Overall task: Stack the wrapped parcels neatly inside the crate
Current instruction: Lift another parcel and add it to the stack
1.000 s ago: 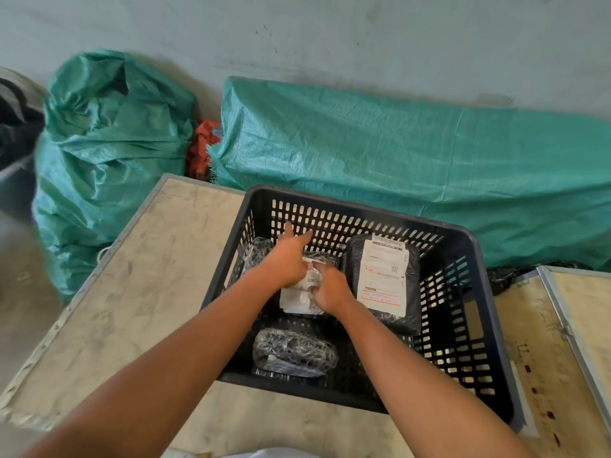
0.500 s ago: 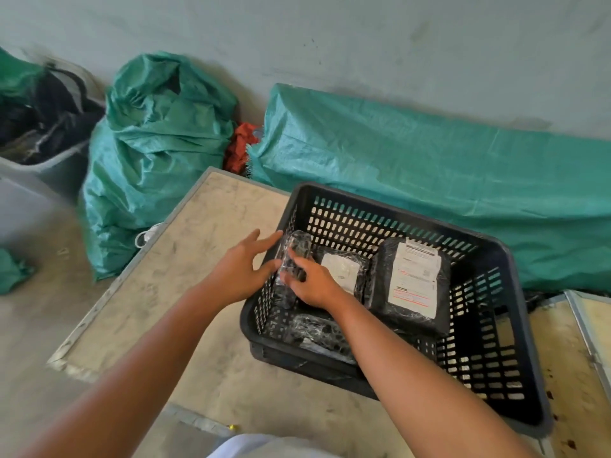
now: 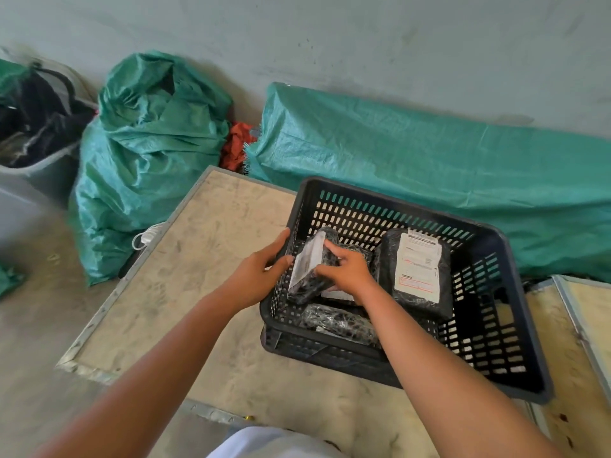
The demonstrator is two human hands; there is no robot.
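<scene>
A black slotted plastic crate (image 3: 515,328) stands on a wooden table top (image 3: 201,269). Inside, a small black-wrapped parcel with a white label (image 3: 309,269) stands tilted on edge against the left wall. My right hand (image 3: 347,271) grips its right side, and my left hand (image 3: 261,272) touches the crate's left wall with the thumb at the rim, fingers spread. A larger black parcel with a white shipping label (image 3: 418,271) leans at the right. Another wrapped parcel (image 3: 337,320) lies at the crate's near side. A flat parcel lies partly hidden under my right hand.
Green woven sacks lean on the wall: a bulging one (image 3: 148,140) at the left and a long one (image 3: 429,160) behind the crate. A grey bin with dark items (image 3: 36,140) stands far left. A second board (image 3: 585,325) adjoins on the right.
The view has shifted left. My right hand has tipped the small labelled parcel up on edge against the left wall. My left hand left the crate's inside and now rests at its left wall.
</scene>
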